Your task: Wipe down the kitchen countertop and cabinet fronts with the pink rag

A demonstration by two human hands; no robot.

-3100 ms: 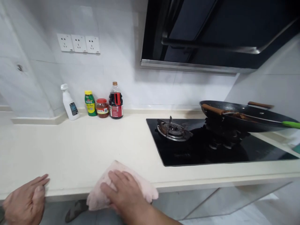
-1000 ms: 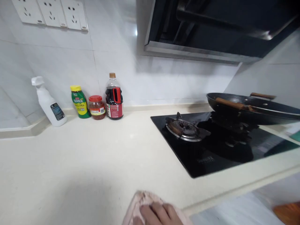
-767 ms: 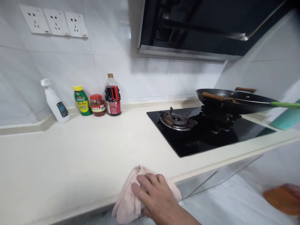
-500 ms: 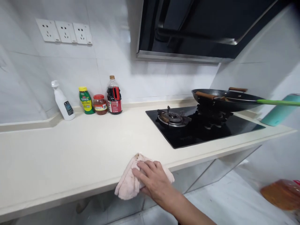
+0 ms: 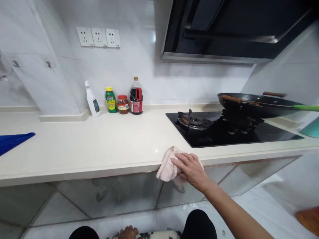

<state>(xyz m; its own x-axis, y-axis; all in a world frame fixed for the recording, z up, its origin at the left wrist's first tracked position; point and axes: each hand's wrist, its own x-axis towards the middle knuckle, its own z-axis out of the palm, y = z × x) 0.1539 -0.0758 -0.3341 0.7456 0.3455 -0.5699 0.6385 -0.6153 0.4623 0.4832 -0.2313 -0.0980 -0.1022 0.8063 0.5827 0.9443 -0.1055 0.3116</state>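
My right hand (image 5: 191, 168) is closed on a pale pink cloth (image 5: 167, 167), pressed against the front edge of the cream countertop (image 5: 82, 146), just left of and below the hob's near corner. The cloth has brown stains, and part of it hangs over the edge. Its far side is hidden under my fingers. At the bottom of the view, between my knees, only a small part of my left hand (image 5: 128, 232) shows near patterned fabric; its fingers are mostly cut off by the frame.
A black gas hob (image 5: 211, 129) carries a wok (image 5: 259, 104) with a green-handled utensil. Along the wall stand a white spray bottle (image 5: 93, 101), a green bottle (image 5: 111, 100), a red-lidded jar (image 5: 123, 104) and a dark sauce bottle (image 5: 136, 98). Blue cloth (image 5: 15, 142) lies left. A range hood (image 5: 219, 39) overhangs.
The view has swung left and down, bringing the blue cloth, my knees and part of my left hand into sight. My right hand still grips the pink cloth at the counter edge, now nearer the hob.
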